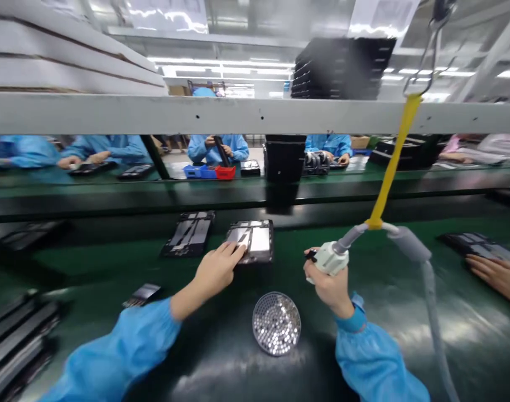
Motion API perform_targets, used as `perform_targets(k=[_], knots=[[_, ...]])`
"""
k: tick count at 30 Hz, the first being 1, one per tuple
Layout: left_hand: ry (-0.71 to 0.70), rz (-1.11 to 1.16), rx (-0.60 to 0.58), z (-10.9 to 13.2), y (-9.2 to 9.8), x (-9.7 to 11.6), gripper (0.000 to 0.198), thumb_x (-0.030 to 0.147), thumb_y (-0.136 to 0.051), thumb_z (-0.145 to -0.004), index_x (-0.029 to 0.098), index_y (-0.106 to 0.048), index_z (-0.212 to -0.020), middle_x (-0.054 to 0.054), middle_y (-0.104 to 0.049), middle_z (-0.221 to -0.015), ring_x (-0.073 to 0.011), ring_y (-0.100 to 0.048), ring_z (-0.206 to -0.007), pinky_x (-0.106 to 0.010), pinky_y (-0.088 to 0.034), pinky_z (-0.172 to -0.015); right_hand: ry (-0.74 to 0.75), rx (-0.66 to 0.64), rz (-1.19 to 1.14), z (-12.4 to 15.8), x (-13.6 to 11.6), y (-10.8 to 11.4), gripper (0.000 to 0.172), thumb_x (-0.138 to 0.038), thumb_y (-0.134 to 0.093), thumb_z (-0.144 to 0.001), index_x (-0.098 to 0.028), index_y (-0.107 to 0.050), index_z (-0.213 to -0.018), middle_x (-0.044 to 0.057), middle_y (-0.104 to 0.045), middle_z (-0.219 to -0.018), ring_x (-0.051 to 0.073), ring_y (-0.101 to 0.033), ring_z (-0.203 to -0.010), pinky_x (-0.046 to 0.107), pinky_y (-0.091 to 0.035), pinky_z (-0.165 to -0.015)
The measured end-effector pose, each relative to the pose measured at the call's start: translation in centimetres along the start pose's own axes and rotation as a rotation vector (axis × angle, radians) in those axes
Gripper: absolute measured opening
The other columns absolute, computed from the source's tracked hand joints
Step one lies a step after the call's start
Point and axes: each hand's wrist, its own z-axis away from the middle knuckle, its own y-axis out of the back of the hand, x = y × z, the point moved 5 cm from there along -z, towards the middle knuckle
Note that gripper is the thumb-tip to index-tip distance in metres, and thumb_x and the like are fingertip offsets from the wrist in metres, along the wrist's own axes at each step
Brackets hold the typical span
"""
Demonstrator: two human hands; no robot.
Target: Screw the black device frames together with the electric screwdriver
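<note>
An opened tablet (261, 240) with pale battery panels lies on the green bench. My left hand (216, 269) grips its near left corner, fingers bent over the edge and partly onto the panels. My right hand (331, 287) is wrapped around a pale electric screwdriver (331, 259) with a grey cord; its dark front end points left, apart from the tablet. A round dish (275, 353) holding many small shiny pieces, apparently screws, sits between my forearms. Left of the gripped tablet is a second opened tablet (189, 233).
A yellow strap (395, 162) suspends the cord from a metal hook. At right, another person's hand (495, 276) touches a tablet (475, 244). A small dark part (144, 295) and stacked dark frames (18, 340) lie left. A white beam (238, 114) crosses ahead; co-workers sit beyond.
</note>
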Motion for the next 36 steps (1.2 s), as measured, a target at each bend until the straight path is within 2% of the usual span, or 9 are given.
perform_targets(k=[5, 8, 11, 14, 17, 19, 27, 32, 36], knots=[[-0.017, -0.199, 0.191, 20.1, -1.6, 1.0, 0.077, 0.001, -0.048, -0.073, 0.029, -0.054, -0.144, -0.009, -0.056, -0.15, -0.033, -0.051, -0.14, -0.043, -0.054, -0.101, -0.02, 0.024, 0.007, 0.1, -0.4, 0.3, 0.025, -0.023, -0.076, -0.062, -0.016, -0.068, -0.084, 0.003, -0.068, -0.072, 0.015, -0.059, -0.054, 0.028, -0.048, -0.047], [-0.079, -0.063, 0.026, 25.6, -3.0, 2.4, 0.075, 0.015, -0.062, -0.072, 0.034, -0.052, -0.144, -0.005, -0.055, -0.151, -0.0328, -0.053, -0.138, -0.044, -0.052, -0.105, -0.018, 0.028, 0.016, 0.1, -0.6, 0.4, 0.021, -0.02, -0.077, -0.06, -0.016, -0.066, -0.078, 0.003, -0.067, -0.068, 0.015, -0.058, -0.052, 0.028, -0.048, -0.046], [0.007, 0.111, -0.061, 23.8, -2.7, -0.3, 0.045, 0.038, -0.066, -0.083, 0.03, -0.064, -0.127, -0.007, -0.064, -0.139, -0.0314, -0.057, -0.133, -0.045, -0.05, -0.109, -0.027, -0.003, 0.011, 0.2, -0.6, 0.3, 0.017, -0.02, -0.076, -0.061, -0.016, -0.064, -0.073, 0.002, -0.065, -0.063, 0.015, -0.058, -0.049, 0.028, -0.047, -0.043], [0.295, 0.046, 0.03, 18.7, -2.2, -7.4, 0.03, 0.04, -0.049, -0.094, 0.018, -0.067, -0.104, -0.018, -0.066, -0.129, -0.0334, -0.059, -0.128, -0.047, -0.048, -0.109, -0.023, -0.017, 0.008, 0.5, -0.6, 0.1, 0.02, -0.02, -0.076, -0.061, -0.016, -0.064, -0.076, 0.001, -0.064, -0.061, 0.015, -0.058, -0.049, 0.028, -0.047, -0.042], [0.41, 0.017, 0.053, 15.0, -3.3, -13.0, 0.022, 0.037, -0.049, -0.092, 0.018, -0.059, -0.093, -0.019, -0.068, -0.109, -0.0337, -0.067, -0.106, -0.047, -0.055, -0.094, -0.024, -0.019, 0.009, 0.7, -0.6, -0.1, 0.025, -0.02, -0.076, -0.06, -0.016, -0.064, -0.081, 0.001, -0.064, -0.062, 0.015, -0.057, -0.048, 0.028, -0.046, -0.041], [0.45, 0.016, 0.043, 14.2, -4.5, -14.9, 0.017, 0.037, -0.052, -0.09, 0.021, -0.054, -0.086, -0.014, -0.067, -0.095, -0.0305, -0.068, -0.091, -0.041, -0.057, -0.082, -0.031, -0.02, 0.011, 0.8, -0.5, -0.2, 0.025, -0.02, -0.075, -0.06, -0.016, -0.064, -0.082, 0.001, -0.065, -0.062, 0.015, -0.057, -0.047, 0.027, -0.047, -0.041], [0.489, 0.123, 0.07, 14.9, -6.3, -15.3, 0.019, 0.033, -0.045, -0.092, 0.022, -0.046, -0.076, -0.011, -0.064, -0.09, -0.0262, -0.067, -0.084, -0.034, -0.055, -0.075, -0.048, 0.015, -0.003, 0.4, -0.3, 0.0, 0.025, -0.02, -0.077, -0.058, -0.016, -0.065, -0.08, 0.001, -0.065, -0.063, 0.015, -0.058, -0.047, 0.027, -0.047, -0.04], [0.506, 0.282, 0.189, 14.8, -4.6, -15.5, 0.02, 0.033, -0.047, -0.088, 0.021, -0.057, -0.075, -0.014, -0.067, -0.105, -0.0281, -0.068, -0.102, -0.039, -0.056, -0.09, -0.044, 0.015, 0.007, 0.3, -0.8, -0.1, 0.024, -0.019, -0.076, -0.058, -0.016, -0.065, -0.079, 0.0, -0.065, -0.061, 0.015, -0.059, -0.046, 0.028, -0.049, -0.041], [0.508, 0.451, 0.307, 14.1, -2.5, -13.4, 0.032, 0.046, -0.05, -0.088, 0.021, -0.068, -0.079, -0.011, -0.068, -0.111, -0.0271, -0.067, -0.105, -0.039, -0.057, -0.093, -0.056, -0.003, 0.013, 0.5, -1.0, -0.3, 0.023, -0.02, -0.075, -0.059, -0.016, -0.065, -0.079, 0.0, -0.065, -0.062, 0.014, -0.058, -0.047, 0.027, -0.049, -0.042]])
